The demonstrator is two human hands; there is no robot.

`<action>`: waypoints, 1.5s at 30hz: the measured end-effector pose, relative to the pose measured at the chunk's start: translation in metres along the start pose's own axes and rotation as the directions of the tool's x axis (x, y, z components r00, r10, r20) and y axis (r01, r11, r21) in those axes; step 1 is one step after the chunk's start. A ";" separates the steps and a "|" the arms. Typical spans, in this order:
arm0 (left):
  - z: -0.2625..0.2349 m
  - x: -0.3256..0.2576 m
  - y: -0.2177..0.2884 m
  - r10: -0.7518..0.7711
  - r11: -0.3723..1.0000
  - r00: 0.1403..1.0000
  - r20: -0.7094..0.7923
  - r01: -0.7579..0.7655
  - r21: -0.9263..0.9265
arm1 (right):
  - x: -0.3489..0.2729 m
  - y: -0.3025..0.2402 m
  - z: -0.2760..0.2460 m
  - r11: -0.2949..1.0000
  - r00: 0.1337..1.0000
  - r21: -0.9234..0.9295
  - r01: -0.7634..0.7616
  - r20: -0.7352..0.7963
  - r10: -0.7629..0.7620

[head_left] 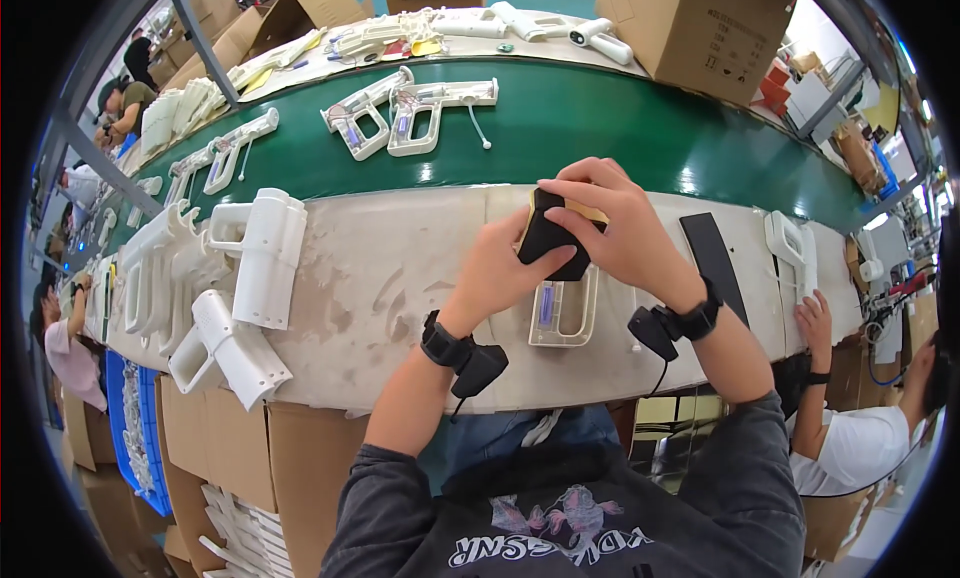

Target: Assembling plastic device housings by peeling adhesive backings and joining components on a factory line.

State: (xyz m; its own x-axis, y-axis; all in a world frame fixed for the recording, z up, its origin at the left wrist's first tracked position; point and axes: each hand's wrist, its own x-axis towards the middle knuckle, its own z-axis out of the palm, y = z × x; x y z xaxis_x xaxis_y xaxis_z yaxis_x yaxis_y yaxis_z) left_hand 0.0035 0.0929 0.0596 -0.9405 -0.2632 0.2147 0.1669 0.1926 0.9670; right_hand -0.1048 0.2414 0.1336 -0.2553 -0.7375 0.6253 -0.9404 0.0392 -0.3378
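Observation:
Both my left hand (497,271) and my right hand (622,221) are closed round a black block-like piece (548,240) with a pale yellow edge. My thumbs press on its near face, and the right fingers curl over its far end. Its exact kind I cannot make out. Just below it on the worktable lies an open white toy gun half-shell (562,313), its looped grip toward me and a bluish-purple part inside. The black piece and my hands hide the upper half of that shell. A flat black strip (712,268) lies to the right of my right wrist.
White toy gun housings (268,258) are piled at the left. Beyond the pale table covering runs a green conveyor belt (600,128) carrying open gun halves (440,113). A cardboard box (700,33) stands at the far right. A co-worker's hand (815,323) touches a white gun (795,253).

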 end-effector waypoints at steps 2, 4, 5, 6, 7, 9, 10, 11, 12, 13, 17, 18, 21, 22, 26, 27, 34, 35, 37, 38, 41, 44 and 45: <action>-0.001 -0.003 0.001 0.051 0.995 0.999 0.013 -0.052 0.084 | 0.001 0.009 0.003 0.866 0.927 0.358 -0.348 0.270 0.261; -0.006 -0.002 -0.002 0.211 0.963 0.977 0.044 -0.215 0.160 | 0.000 0.030 0.000 0.757 0.881 0.481 -0.443 0.389 0.269; -0.008 -0.001 -0.004 0.364 0.899 0.927 0.094 -0.376 0.227 | 0.000 0.034 -0.002 0.619 0.827 0.571 -0.539 0.499 0.259; -0.010 -0.003 -0.005 0.359 0.901 0.928 0.095 -0.372 0.222 | 0.000 0.035 -0.005 0.616 0.824 0.569 -0.544 0.502 0.264; -0.011 -0.004 -0.005 0.343 0.907 0.929 0.140 -0.366 0.208 | 0.000 0.034 -0.008 0.647 0.812 0.540 -0.539 0.536 0.230; -0.012 -0.005 -0.001 0.322 0.916 0.928 0.189 -0.355 0.185 | -0.004 0.037 -0.009 0.653 0.785 0.513 -0.557 0.582 0.212; -0.015 -0.003 0.002 0.305 0.932 0.933 0.189 -0.334 0.144 | -0.007 0.041 -0.008 0.650 0.781 0.510 -0.564 0.585 0.219; -0.020 -0.003 0.002 0.284 0.945 0.940 0.187 -0.307 0.112 | -0.008 0.046 -0.003 0.606 0.826 0.583 -0.541 0.504 0.252; -0.024 -0.004 -0.001 0.280 0.947 0.940 0.194 -0.304 0.107 | -0.009 0.050 -0.001 0.565 0.859 0.649 -0.510 0.415 0.298; -0.028 -0.005 -0.005 0.177 0.983 0.977 0.121 -0.182 0.030 | -0.007 0.064 -0.004 0.653 0.881 0.591 -0.474 0.320 0.349; -0.044 0.006 -0.009 0.017 0.943 0.993 -0.116 -0.055 -0.328 | -0.028 0.089 -0.001 0.877 0.884 0.146 -0.459 0.178 0.433; -0.043 0.009 -0.009 0.007 0.908 0.980 -0.199 -0.090 -0.410 | -0.044 0.087 0.006 0.906 0.897 0.099 -0.412 0.222 0.383; -0.049 0.012 -0.009 -0.122 0.849 0.970 -0.211 -0.008 -0.528 | -0.070 0.078 0.019 0.931 0.910 0.073 -0.359 0.252 0.331; -0.047 0.014 -0.008 -0.124 0.848 0.970 -0.210 -0.006 -0.529 | -0.073 0.077 0.021 0.930 0.916 0.093 -0.355 0.234 0.327; -0.045 0.014 -0.009 -0.127 0.851 0.966 -0.226 -0.011 -0.525 | -0.074 0.073 0.025 0.910 0.896 0.083 -0.407 0.228 0.380; -0.044 0.014 -0.009 -0.128 0.854 0.968 -0.218 -0.004 -0.520 | -0.075 0.076 0.026 0.909 0.896 0.084 -0.409 0.229 0.382; -0.037 0.014 -0.013 -0.122 0.877 0.973 -0.194 0.014 -0.481 | -0.081 0.080 0.030 0.941 0.925 0.057 -0.333 0.210 0.315; -0.035 0.014 -0.013 -0.127 0.883 0.975 -0.182 0.027 -0.470 | -0.078 0.075 0.029 0.933 0.923 0.068 -0.353 0.188 0.336; -0.030 0.016 -0.013 -0.123 0.894 0.980 -0.158 0.040 -0.446 | -0.064 0.061 0.021 0.935 0.938 0.113 -0.335 0.132 0.321; -0.028 0.015 -0.011 -0.123 0.896 0.979 -0.163 0.039 -0.442 | -0.056 0.052 0.015 0.934 0.946 0.154 -0.323 0.076 0.315; -0.026 0.012 -0.012 -0.133 0.927 0.982 -0.137 0.075 -0.367 | -0.034 0.033 0.020 0.973 0.978 0.114 -0.202 -0.037 0.207; -0.026 0.011 -0.016 -0.067 0.949 0.988 -0.139 0.020 -0.315 | -0.027 0.033 0.034 0.977 0.986 0.139 -0.161 -0.029 0.166; -0.026 0.011 -0.014 -0.053 0.951 0.991 -0.120 0.014 -0.309 | -0.026 0.035 0.036 0.951 0.974 0.212 -0.226 0.061 0.218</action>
State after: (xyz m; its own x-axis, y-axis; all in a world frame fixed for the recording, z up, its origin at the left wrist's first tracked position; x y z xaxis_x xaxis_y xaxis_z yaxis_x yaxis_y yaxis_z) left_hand -0.0012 0.0631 0.0517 -0.9058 -0.3846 0.1779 0.2371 -0.1121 0.9650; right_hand -0.1235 0.2376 0.0801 -0.4399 -0.7510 0.4925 -0.7888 0.0608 -0.6117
